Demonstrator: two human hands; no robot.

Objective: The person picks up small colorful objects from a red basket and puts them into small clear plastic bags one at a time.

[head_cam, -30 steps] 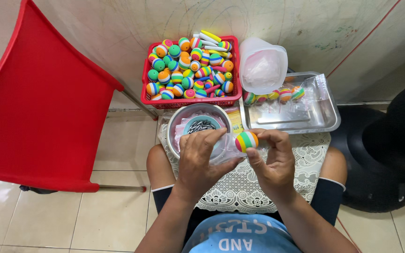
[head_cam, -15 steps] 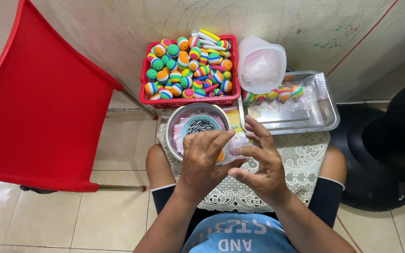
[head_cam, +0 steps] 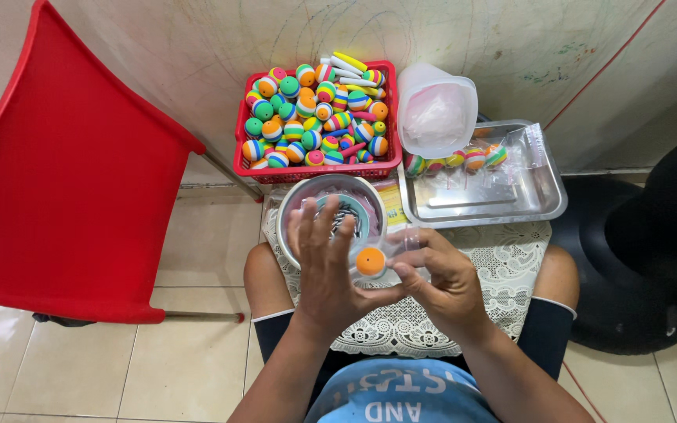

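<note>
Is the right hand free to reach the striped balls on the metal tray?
Probably not right away: the right hand is busy holding the orange ball with the left hand. Otherwise the way to the tray looks open.

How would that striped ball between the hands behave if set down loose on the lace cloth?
The striped ball is round, so it would probably roll. It looks light and foam-like, pinched easily between the left hand and right hand. The lace cloth might slow it somewhat.
</note>
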